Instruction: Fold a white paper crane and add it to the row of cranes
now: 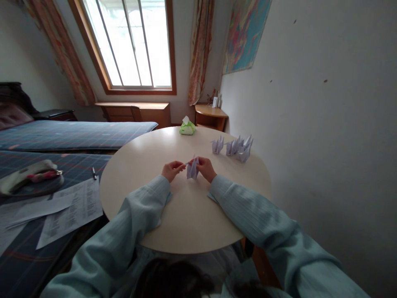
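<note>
I see the paper crane [192,169] mid-way across the round table [186,223]. Left hand [171,169] pinches a thin tip and right hand [206,167] grips the body. It's light, flimsy and dents easily, so hold it at the folded edges. The folds are too small to read. Finished cranes [237,147] sit well apart.

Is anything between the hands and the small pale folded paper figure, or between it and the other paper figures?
Nothing visible. The left hand and right hand both pinch the small pale folded paper figure; only bare round beige table separates it from the other paper figures.
</note>
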Available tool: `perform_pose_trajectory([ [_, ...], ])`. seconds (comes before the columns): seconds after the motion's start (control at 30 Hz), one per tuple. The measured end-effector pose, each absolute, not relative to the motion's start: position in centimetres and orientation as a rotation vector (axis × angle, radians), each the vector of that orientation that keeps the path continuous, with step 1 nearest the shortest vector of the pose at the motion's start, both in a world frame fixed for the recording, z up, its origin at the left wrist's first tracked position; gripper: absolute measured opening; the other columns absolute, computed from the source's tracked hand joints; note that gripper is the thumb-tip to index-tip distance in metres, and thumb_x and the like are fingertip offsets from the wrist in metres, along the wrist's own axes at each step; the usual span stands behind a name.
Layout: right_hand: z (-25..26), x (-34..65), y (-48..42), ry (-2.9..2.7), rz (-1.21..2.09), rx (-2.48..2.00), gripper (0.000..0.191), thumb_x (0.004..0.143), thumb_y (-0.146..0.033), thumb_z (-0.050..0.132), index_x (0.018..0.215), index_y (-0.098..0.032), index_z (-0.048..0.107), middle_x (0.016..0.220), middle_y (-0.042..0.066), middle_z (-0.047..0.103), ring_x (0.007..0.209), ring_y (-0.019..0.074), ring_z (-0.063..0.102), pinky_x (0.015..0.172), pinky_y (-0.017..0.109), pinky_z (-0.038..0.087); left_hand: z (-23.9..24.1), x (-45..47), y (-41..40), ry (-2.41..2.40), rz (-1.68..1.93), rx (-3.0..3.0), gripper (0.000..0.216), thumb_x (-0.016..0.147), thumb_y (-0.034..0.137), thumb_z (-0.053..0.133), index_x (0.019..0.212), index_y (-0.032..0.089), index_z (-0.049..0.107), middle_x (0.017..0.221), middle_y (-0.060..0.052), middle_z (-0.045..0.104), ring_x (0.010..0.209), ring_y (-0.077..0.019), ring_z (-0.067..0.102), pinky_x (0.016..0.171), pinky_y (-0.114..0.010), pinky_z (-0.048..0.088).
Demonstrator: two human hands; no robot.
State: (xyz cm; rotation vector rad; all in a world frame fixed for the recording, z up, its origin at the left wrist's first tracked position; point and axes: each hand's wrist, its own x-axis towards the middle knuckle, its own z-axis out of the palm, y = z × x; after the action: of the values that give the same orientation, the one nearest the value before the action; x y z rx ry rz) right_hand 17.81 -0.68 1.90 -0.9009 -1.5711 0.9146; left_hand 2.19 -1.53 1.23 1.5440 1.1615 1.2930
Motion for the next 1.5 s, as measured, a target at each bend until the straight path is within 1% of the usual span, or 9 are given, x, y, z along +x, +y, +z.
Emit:
perform_pose_trajectory([
  [0.13,1.83,17.69,-0.6,-1.581,0.933,-0.877,0.02,0.059,-0.029,0.058,0.067,-0.011,0.064,0.06,0.003,0.062,0.055,0.012,0.055,0.052,0.022,0.043,1.54,2.24,-1.69,1.175,1.339,1.557,0.033,0.052,0.046,0.063,0.058,0.014,0.059,0.054,-0.003,0.061,0.048,-0.0093,0.052,0.045,-0.021,0.039],
  [0.33,1.76,17.77,-0.42,-1.583,0.929,-0.884,0.023,0.059,-0.032,0.058,0.067,-0.011,0.064,0.061,0.003,0.063,0.056,0.0122,0.056,0.053,0.023,0.044,1.57,2.23,-1.66,1.166,1.361,1.57,0.035,0.051,0.047,0.063,0.062,0.015,0.059,0.057,-0.003,0.063,0.051,-0.0109,0.054,0.049,-0.023,0.041],
  [0.57,1.54,17.77,-0.26,-1.592,0.87,-0.897,0.017,0.061,-0.025,0.056,0.068,-0.013,0.065,0.064,0.003,0.064,0.059,0.0133,0.057,0.055,0.023,0.044,1.36,2.0,-1.51,1.206,1.349,1.62,0.03,0.055,0.045,0.062,0.059,0.015,0.059,0.056,-0.003,0.062,0.052,-0.0112,0.054,0.049,-0.023,0.041],
  [0.73,1.71,17.65,-0.52,-1.581,0.857,-0.909,0.016,0.061,-0.023,0.055,0.068,-0.012,0.065,0.063,0.003,0.064,0.059,0.013,0.057,0.055,0.023,0.044,1.48,1.99,-1.63,1.222,1.326,1.598,0.029,0.054,0.043,0.063,0.056,0.015,0.056,0.051,-0.001,0.059,0.049,-0.0099,0.052,0.047,-0.022,0.038],
  [0.93,1.79,17.82,-0.43,-1.564,0.827,-0.94,0.017,0.061,-0.025,0.056,0.069,-0.012,0.065,0.063,0.003,0.063,0.059,0.0126,0.056,0.056,0.023,0.044,1.78,2.07,-1.74,1.185,1.311,1.486,0.034,0.052,0.047,0.061,0.058,0.014,0.055,0.054,-0.002,0.059,0.049,-0.01,0.051,0.043,-0.021,0.034],
  [1.13,1.63,17.93,-0.24,-1.53,0.848,-0.958,0.018,0.06,-0.026,0.057,0.068,-0.012,0.065,0.062,0.003,0.063,0.057,0.0122,0.056,0.054,0.022,0.044,1.73,1.78,-1.47,1.195,1.318,1.389,0.04,0.052,0.052,0.058,0.063,0.014,0.056,0.059,-0.003,0.06,0.05,-0.0095,0.051,0.044,-0.02,0.035],
  [1.27,1.6,17.74,-0.35,-1.556,0.897,-0.901,0.018,0.06,-0.025,0.056,0.068,-0.012,0.065,0.061,0.002,0.063,0.056,0.0115,0.056,0.055,0.022,0.044,1.7,1.88,-1.61,1.199,1.262,1.44,0.039,0.053,0.051,0.058,0.064,0.013,0.057,0.061,-0.003,0.06,0.053,-0.0095,0.051,0.044,-0.02,0.035],
  [1.5,1.81,17.89,-0.31,-1.53,0.841,-0.953,0.017,0.06,-0.025,0.057,0.068,-0.013,0.065,0.061,0.002,0.063,0.056,0.0122,0.056,0.052,0.022,0.044,1.6,1.98,-1.57,1.222,1.307,1.49,0.037,0.055,0.05,0.056,0.063,0.013,0.055,0.059,-0.002,0.058,0.051,-0.009,0.051,0.042,-0.019,0.033],
])
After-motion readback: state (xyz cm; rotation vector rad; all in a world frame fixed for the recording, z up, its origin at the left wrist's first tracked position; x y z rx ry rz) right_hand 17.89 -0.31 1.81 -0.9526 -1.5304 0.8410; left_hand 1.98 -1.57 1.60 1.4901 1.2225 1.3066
